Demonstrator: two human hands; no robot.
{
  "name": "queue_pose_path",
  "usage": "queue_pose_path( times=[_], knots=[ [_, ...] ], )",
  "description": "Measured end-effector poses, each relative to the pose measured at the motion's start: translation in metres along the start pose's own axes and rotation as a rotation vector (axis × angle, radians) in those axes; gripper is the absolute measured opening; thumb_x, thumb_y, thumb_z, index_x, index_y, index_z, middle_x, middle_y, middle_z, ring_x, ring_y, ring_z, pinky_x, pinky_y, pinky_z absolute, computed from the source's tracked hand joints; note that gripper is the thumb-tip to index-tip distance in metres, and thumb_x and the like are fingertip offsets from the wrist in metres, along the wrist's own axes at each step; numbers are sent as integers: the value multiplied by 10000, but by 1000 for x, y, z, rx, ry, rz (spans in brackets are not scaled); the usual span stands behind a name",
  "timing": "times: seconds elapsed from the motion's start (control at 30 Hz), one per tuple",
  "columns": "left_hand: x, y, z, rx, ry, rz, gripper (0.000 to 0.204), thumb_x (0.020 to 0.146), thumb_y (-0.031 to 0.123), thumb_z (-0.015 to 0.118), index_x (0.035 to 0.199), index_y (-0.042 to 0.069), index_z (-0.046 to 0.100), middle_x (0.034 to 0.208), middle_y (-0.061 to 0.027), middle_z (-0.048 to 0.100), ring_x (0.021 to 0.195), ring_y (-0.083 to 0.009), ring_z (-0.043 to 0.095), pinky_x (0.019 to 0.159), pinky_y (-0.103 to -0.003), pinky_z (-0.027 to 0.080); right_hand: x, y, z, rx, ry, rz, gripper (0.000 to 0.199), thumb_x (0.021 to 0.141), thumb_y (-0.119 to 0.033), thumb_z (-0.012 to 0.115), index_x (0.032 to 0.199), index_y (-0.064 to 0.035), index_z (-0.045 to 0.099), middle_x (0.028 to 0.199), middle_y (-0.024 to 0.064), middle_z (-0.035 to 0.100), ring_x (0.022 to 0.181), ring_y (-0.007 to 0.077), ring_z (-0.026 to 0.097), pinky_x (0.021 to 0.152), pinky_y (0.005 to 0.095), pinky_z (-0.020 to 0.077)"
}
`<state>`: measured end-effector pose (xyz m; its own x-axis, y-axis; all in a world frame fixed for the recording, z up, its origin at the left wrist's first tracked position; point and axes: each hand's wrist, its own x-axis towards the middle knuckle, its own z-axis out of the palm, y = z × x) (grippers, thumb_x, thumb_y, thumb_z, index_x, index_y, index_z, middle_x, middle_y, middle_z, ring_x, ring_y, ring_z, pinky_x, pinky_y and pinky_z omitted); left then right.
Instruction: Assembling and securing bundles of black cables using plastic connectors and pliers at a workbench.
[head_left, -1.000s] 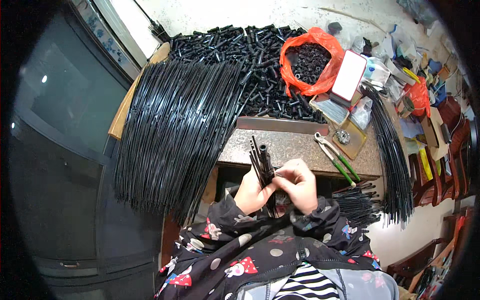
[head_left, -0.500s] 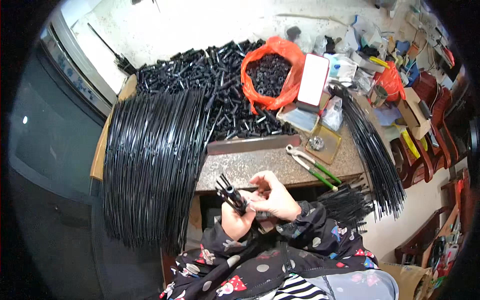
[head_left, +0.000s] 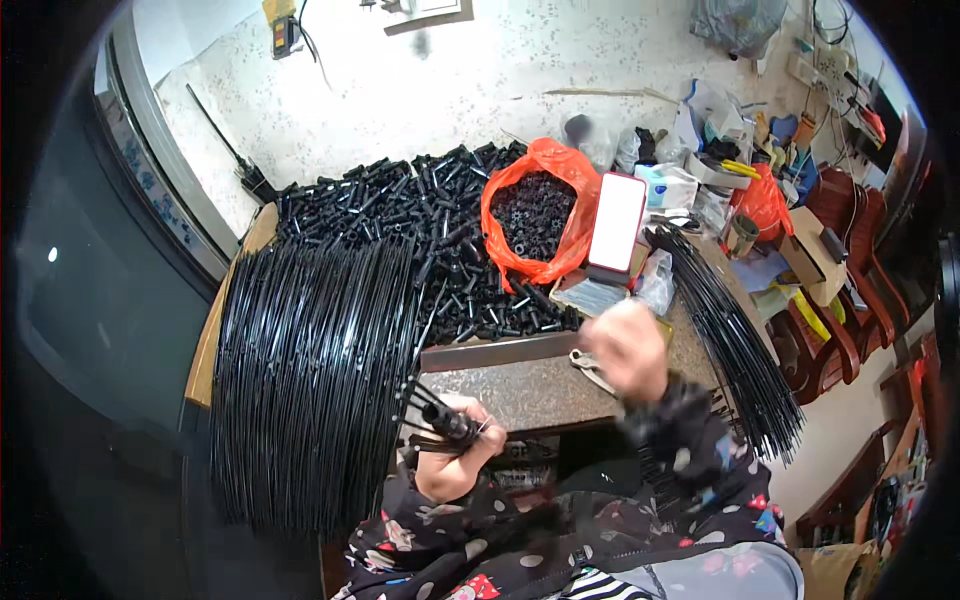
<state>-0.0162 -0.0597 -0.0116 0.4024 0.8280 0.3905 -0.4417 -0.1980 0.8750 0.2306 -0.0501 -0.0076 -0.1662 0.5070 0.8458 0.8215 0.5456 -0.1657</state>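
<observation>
My left hand (head_left: 462, 462) is closed around a black tubular piece (head_left: 440, 415), its open end tilted up and away from me. Several thin black rods stick out around it, pointing left. A thin pale strand shows at the fingers. Away from it, my right hand (head_left: 628, 350) is raised over the right side of the worktop, smeared by motion, so its fingers cannot be read. Behind and beneath it in the picture are partly hidden pliers (head_left: 588, 370) and a yellowish tray. To the left of my left hand lies a thick layer of long black rods (head_left: 310, 370).
Black tubular parts (head_left: 370, 205) are heaped behind a metal bar (head_left: 500, 352). An orange-red bag (head_left: 555, 270) holds small dark parts. A bright-screened phone (head_left: 617, 225) stands beside it. More black rods (head_left: 725, 345) lie at the right, near bags, boxes and wooden chairs (head_left: 850, 320).
My right hand has left the tubular piece and moved up and right, over the pliers. My left hand still holds the piece. The view has tilted up, showing more wall.
</observation>
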Motion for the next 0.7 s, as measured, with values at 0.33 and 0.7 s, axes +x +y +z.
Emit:
queue_pose_path(
  times=[0.33, 0.7],
  knots=[
    [4, -44, -7, 176, 38, -81, 249, 740, 19, 643, 951, 2, 511, 723, 18, 523, 624, -37, 461, 565, -177, 375, -7, 156, 39, -819, -186, 246, 437, 721, -313, 597, 1148, -255, 525, 1350, 57, 274, 1220, 305, 237, 964, 475, 226],
    [-1, -42, -21, 213, 87, -55, 229, 753, 32, 632, 946, -13, 517, 688, -1, 536, 601, -38, 465, 539, -175, 356, -31, 29, -13, -185, -178, 29, 279, 656, -88, 625, 923, -30, 567, 898, 121, 567, 808, 271, 564, 683, 329, 456]
  ],
)
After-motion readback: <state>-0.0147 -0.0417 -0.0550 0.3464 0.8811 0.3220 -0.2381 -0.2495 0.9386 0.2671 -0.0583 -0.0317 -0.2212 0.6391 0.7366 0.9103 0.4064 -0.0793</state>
